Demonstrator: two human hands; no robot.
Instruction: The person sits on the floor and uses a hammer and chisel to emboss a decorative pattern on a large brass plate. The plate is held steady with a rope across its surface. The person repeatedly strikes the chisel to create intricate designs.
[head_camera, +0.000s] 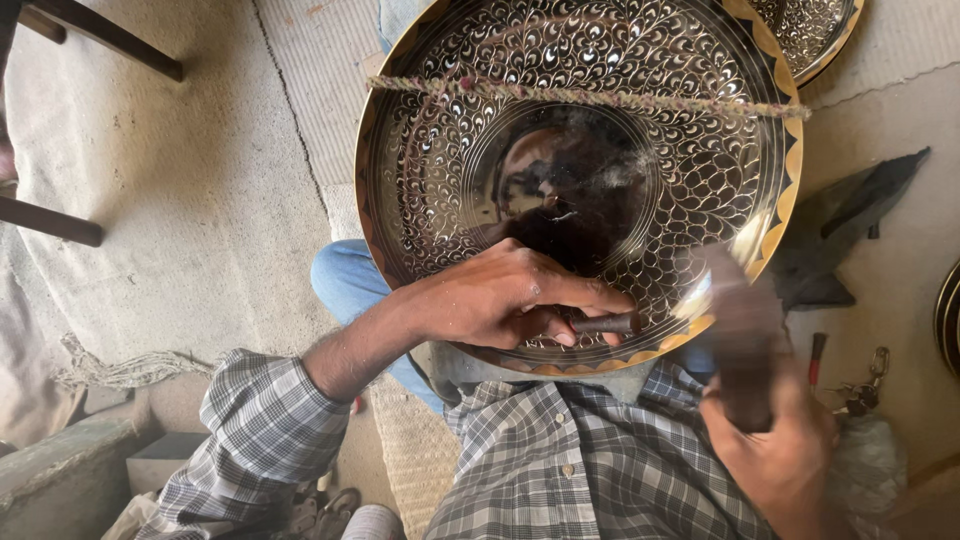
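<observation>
I am in the middle of chasing the pattern into the big round metal tray (440, 190), which leans on my lap with its dark, scale-patterned face toward me and a twisted cord (600, 98) stretched across its upper part. Going from the left: bare woven matting (180, 200) covers the floor, with dark wooden legs (110, 40) at the far corner. My left hand (500, 295) lies on the lower part of the tray, fingers curled tight round a short dark punch (603, 324) whose tip rests near the gold-coloured rim. To the right my right hand (775, 440) is closed round the handle of a hammer (735, 320), blurred with motion, its head close to the punch. By my judgement this is the striking step, and the next blow calls for the punch held steady on its mark and the hammer landing square on its end. Further right lie a dark angular piece of metal (850, 215), a red-handled tool (817, 355) and a bunch of keys (865, 390). I see no packages, labels or signs
</observation>
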